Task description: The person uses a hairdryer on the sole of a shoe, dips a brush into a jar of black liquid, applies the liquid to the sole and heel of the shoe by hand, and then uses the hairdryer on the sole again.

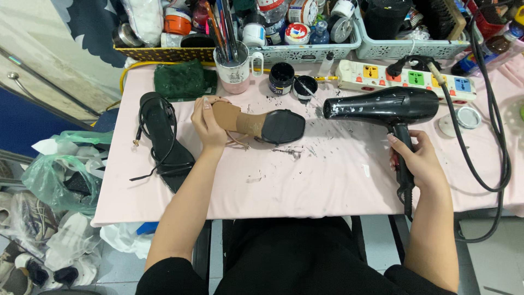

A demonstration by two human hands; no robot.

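My left hand [208, 127] grips the heel end of a sandal [256, 123] turned sole up, tan at the heel and painted black at the toe. My right hand [417, 163] holds a black hair dryer [382, 106] by its handle, its nozzle pointing left at the sandal's black toe from a short distance. A second black strappy sandal [164, 139] lies on the pink table cover [305, 180] to the left of my left hand. An open black paint jar [281, 77] and its lid [304, 86] stand just behind the held sandal.
A white cup of brushes [233, 65], a green cloth [183, 81] and baskets of jars [295, 33] line the back. A power strip [404, 75] sits back right, with the dryer's cord [491, 164] looping off the right edge. Bags and shoes [60, 180] lie on the floor at left.
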